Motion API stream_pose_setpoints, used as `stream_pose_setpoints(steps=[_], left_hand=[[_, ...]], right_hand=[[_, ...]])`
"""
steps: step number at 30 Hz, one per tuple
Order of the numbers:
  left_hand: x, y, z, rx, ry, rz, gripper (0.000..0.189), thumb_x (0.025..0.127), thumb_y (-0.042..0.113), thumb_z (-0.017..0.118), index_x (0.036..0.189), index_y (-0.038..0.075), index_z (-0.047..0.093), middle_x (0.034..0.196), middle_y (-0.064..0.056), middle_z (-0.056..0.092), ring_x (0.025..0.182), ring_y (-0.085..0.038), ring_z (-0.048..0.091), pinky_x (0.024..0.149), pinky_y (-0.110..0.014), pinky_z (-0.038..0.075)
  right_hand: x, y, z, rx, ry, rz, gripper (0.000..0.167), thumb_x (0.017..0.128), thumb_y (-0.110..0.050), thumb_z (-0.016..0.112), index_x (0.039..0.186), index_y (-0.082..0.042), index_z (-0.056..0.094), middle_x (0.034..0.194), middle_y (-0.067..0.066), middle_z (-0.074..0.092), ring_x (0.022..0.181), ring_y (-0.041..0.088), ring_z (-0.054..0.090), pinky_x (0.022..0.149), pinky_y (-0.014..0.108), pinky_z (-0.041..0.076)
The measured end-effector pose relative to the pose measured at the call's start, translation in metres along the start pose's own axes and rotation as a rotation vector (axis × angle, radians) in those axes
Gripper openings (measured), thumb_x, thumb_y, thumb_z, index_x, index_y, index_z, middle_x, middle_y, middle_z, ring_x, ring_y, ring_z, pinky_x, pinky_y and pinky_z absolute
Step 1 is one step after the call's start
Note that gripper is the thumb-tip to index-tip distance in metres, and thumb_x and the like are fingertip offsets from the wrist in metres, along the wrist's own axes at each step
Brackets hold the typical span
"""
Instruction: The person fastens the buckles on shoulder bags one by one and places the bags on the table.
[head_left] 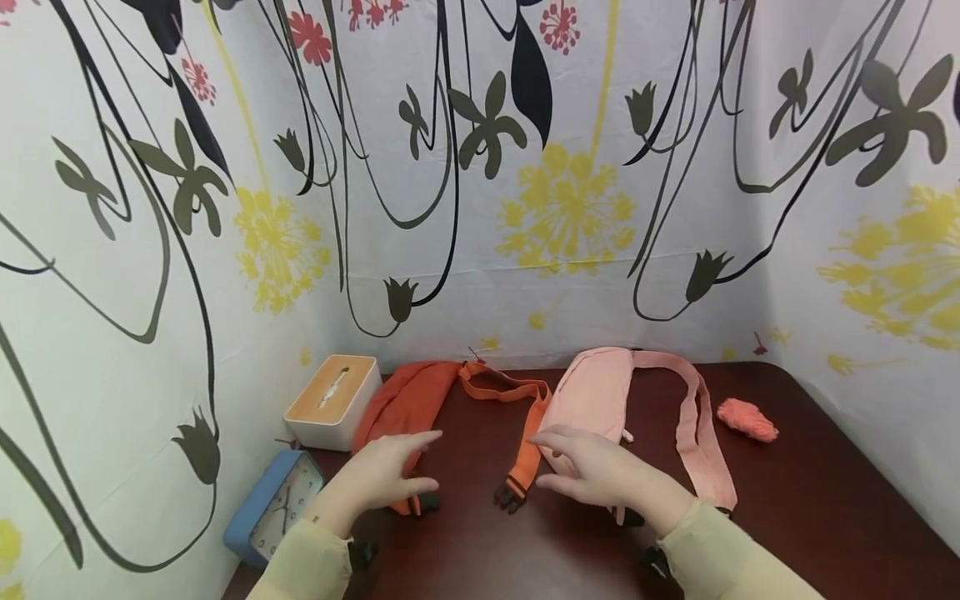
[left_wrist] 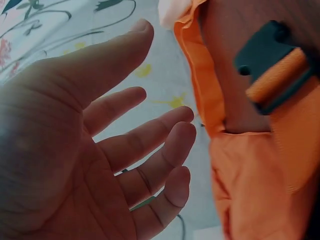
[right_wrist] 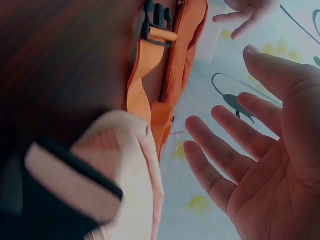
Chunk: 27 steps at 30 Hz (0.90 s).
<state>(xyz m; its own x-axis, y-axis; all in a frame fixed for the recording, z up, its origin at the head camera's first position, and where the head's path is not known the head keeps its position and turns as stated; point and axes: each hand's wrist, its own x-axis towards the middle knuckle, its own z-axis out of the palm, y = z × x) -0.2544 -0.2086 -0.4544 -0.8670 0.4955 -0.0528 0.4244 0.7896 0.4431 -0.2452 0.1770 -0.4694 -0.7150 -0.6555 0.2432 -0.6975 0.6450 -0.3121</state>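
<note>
Two waist bags lie on the dark table (head_left: 465, 550). The orange waist bag (head_left: 405, 408) is at the left, its strap ending in a dark pronged buckle (head_left: 511, 495). To its right lies the pink waist bag (head_left: 592, 383), with a wide pink strap (head_left: 693, 417). My left hand (head_left: 378, 475) hovers over the lower part of the orange bag, fingers extended and holding nothing. Over the lower end of the pink bag is my right hand (head_left: 600, 467), likewise empty. The left wrist view shows a dark buckle socket (left_wrist: 270, 60) on the orange webbing, apart from the fingers.
A white tissue box (head_left: 333, 408) with a wooden lid stands at the back left. In front of it, a blue-framed clock (head_left: 281, 504) leans near the left wall. A coral yarn bundle (head_left: 747, 419) lies at the right. Flower-printed cloth (head_left: 480, 242) surrounds the table.
</note>
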Motion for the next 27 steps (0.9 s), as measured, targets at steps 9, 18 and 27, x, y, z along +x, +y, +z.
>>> stream_pose_setpoints(steps=[9, 18, 27], left_hand=[[-0.002, -0.025, 0.02, -0.026, -0.01, -0.03, 0.071, 0.095, 0.04, 0.087, 0.158, 0.019, 0.061, 0.13, -0.005, 0.079, 0.113, -0.02, 0.074, 0.099, -0.053, 0.061], [-0.005, -0.036, 0.034, -0.073, -0.004, -0.026, 0.065, 0.09, 0.034, 0.092, 0.147, 0.013, 0.069, 0.115, 0.001, 0.078, 0.1, -0.013, 0.07, 0.093, -0.047, 0.061], [-0.007, -0.043, 0.044, -0.142, -0.007, -0.055, 0.053, 0.088, 0.027, 0.095, 0.133, 0.008, 0.076, 0.106, 0.003, 0.078, 0.077, -0.003, 0.061, 0.071, -0.027, 0.052]], right_hand=[[0.018, -0.006, 0.02, 0.057, -0.037, -0.047, 0.042, 0.106, -0.028, 0.075, 0.145, -0.015, 0.069, 0.143, 0.003, 0.073, 0.12, 0.021, 0.073, 0.107, 0.043, 0.058], [0.027, -0.017, 0.042, 0.093, -0.107, -0.019, 0.044, 0.102, -0.014, 0.076, 0.146, -0.011, 0.069, 0.147, 0.006, 0.069, 0.137, 0.024, 0.067, 0.122, 0.058, 0.047], [0.024, -0.021, 0.059, 0.117, -0.174, 0.082, 0.045, 0.102, -0.014, 0.078, 0.146, -0.016, 0.069, 0.147, 0.001, 0.069, 0.139, 0.02, 0.065, 0.124, 0.055, 0.045]])
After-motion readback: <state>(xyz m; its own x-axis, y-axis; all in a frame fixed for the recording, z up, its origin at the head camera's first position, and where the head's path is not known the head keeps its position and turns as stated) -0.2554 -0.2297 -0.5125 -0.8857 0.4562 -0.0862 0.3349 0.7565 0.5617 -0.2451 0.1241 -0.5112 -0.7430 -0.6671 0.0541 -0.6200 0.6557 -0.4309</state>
